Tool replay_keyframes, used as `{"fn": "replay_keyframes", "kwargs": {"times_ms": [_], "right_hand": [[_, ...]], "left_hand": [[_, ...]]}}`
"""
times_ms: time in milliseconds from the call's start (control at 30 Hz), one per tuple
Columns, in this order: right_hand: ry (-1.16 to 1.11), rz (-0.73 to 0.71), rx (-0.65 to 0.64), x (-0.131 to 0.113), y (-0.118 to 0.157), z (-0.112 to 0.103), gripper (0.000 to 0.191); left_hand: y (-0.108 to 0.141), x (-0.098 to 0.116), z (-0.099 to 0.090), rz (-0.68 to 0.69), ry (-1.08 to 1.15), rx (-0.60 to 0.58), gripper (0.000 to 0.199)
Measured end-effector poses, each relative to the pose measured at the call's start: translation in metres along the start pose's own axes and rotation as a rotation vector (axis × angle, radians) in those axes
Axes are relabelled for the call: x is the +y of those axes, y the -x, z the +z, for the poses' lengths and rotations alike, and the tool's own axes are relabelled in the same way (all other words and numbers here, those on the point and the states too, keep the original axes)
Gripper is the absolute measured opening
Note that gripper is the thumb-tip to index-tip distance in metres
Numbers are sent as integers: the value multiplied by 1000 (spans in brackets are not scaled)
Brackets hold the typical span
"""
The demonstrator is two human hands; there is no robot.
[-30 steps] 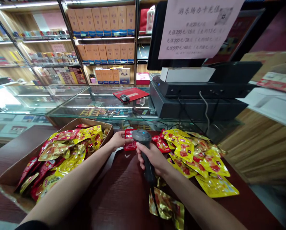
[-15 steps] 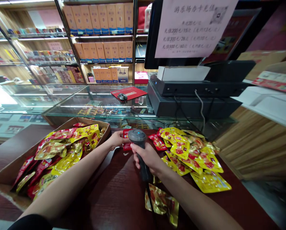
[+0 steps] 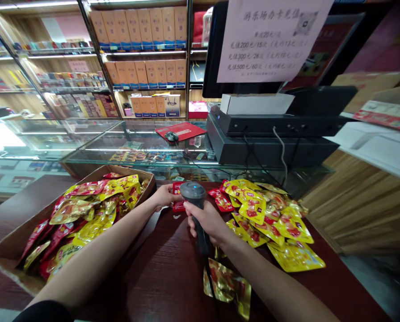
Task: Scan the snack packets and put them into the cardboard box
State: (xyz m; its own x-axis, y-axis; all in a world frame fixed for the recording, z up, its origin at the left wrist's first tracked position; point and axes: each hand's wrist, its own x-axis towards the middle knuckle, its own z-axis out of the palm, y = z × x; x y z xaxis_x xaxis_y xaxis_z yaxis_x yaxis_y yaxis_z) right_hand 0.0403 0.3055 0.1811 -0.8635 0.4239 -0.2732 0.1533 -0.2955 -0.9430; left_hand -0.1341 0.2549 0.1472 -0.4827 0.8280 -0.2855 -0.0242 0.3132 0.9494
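My right hand [image 3: 204, 219] is wrapped round the handle of a dark barcode scanner [image 3: 193, 192], whose head shows a small blue light. Just left of the scanner, my left hand [image 3: 164, 197] grips a red packet [image 3: 178, 205], partly hidden behind the scanner head. To the left stands an open cardboard box [image 3: 10, 277] full of red, yellow and gold packets [image 3: 95, 223]. A loose pile of yellow and red packets [image 3: 253, 208] lies right of my right hand. One gold packet [image 3: 228, 284] rests below it, beside the scanner's cable.
Behind the brown table [image 3: 153, 277] is a glass counter [image 3: 95, 143] with a red mat [image 3: 186, 130] and a mouse [image 3: 171, 136]. A monitor with a paper sign [image 3: 270, 40] stands above black equipment [image 3: 270, 147] at the right. Shelves with boxes [image 3: 139, 27] line the back.
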Motion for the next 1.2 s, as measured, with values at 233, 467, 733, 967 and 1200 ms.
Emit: {"fn": "replay_keyframes", "kwargs": {"times_ms": [233, 467, 733, 967, 1200], "right_hand": [[1, 7, 13, 2, -1, -1, 33], [-6, 11, 11, 1, 2, 0, 34], [-3, -96, -99, -14, 6, 15, 37], [3, -117, -193, -28, 7, 44, 38], [-24, -146, -160, -29, 11, 39, 38]], "left_hand": [[1, 1, 0, 18, -18, -13, 48], [3, 4, 0, 22, 6, 0, 49], [20, 30, -33, 320, -108, 35, 42], [94, 77, -121, 363, -369, 369, 42], [122, 89, -132, 429, -549, 558, 34]]}}
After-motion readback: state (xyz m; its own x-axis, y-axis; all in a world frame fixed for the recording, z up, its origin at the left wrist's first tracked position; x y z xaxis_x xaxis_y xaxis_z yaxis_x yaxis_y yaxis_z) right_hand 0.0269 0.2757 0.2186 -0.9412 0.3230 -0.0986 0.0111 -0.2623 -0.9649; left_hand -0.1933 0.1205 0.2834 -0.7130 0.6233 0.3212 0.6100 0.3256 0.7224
